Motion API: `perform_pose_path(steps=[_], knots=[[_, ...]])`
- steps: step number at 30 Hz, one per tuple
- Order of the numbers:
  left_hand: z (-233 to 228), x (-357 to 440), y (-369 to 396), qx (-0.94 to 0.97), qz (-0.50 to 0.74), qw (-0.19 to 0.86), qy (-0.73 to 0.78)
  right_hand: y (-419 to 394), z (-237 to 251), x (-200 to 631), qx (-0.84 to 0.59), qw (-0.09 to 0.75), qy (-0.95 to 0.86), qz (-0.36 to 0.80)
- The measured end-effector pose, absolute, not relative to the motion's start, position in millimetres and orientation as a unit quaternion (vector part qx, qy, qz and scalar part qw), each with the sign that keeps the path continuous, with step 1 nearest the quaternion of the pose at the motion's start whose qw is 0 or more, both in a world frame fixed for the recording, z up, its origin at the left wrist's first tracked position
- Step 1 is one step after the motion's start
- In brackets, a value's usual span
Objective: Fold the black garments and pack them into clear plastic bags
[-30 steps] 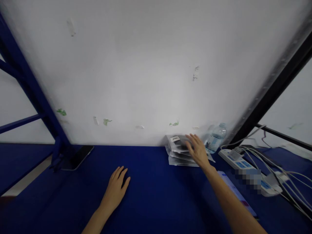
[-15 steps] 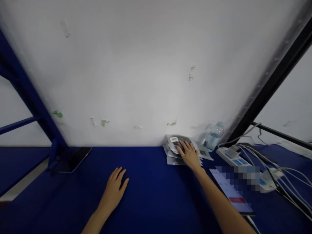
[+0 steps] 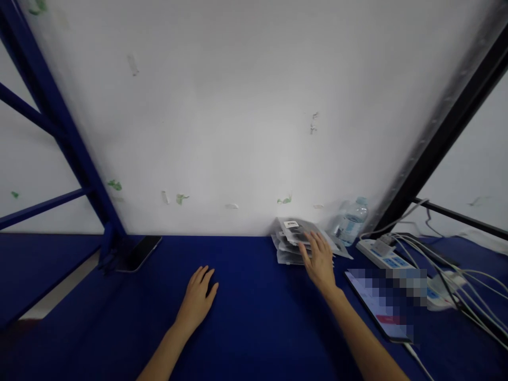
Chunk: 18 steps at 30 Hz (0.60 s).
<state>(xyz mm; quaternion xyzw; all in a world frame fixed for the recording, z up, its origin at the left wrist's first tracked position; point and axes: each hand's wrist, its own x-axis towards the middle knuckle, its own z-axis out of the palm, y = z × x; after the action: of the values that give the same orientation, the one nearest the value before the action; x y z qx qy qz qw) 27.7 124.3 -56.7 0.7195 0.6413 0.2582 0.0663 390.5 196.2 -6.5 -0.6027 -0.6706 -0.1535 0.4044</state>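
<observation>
On the far left a dark phone (image 3: 138, 253) lies flat on the blue counter (image 3: 254, 317), close to the blue frame post (image 3: 79, 159), well apart from both hands. The left hand (image 3: 197, 300) rests palm down on the counter with fingers loosely spread, holding nothing. Further right, the right hand (image 3: 317, 259) reaches to a stack of clear plastic bags (image 3: 296, 241) with dark parts inside, piled against the white wall (image 3: 238, 106). Its fingers lie flat on top of the stack, an open grip with nothing pinched yet. To take just one bag, it would be best to press lightly and slide the top bag toward the near edge, then pinch that edge with thumb and fingers (these bags look slippery, so two could easily come away together). The left hand could steady the rest of the pile. Right of the stack stands a water bottle (image 3: 352, 226), quite near, so a wide sweep might knock it. Beyond it lie a lit phone (image 3: 377, 307), a white power strip (image 3: 383, 256) and loose cables (image 3: 456, 286).
</observation>
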Motion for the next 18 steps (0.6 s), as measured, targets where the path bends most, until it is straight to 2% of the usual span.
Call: perform_pose_path(steps=[4, 8, 18], knots=[[-54, 29, 124, 0.72, 0.246, 0.069, 0.645, 149, -35, 379, -0.542, 0.393, -0.734, -0.116], [-52, 29, 123, 0.722, 0.239, 0.064, 0.646, 111, -57, 377, -0.547, 0.363, -0.751, -0.071], [-47, 31, 118, 0.725, 0.231, 0.056, 0.647, 100, -49, 376, -0.629, 0.287, -0.72, -0.052]])
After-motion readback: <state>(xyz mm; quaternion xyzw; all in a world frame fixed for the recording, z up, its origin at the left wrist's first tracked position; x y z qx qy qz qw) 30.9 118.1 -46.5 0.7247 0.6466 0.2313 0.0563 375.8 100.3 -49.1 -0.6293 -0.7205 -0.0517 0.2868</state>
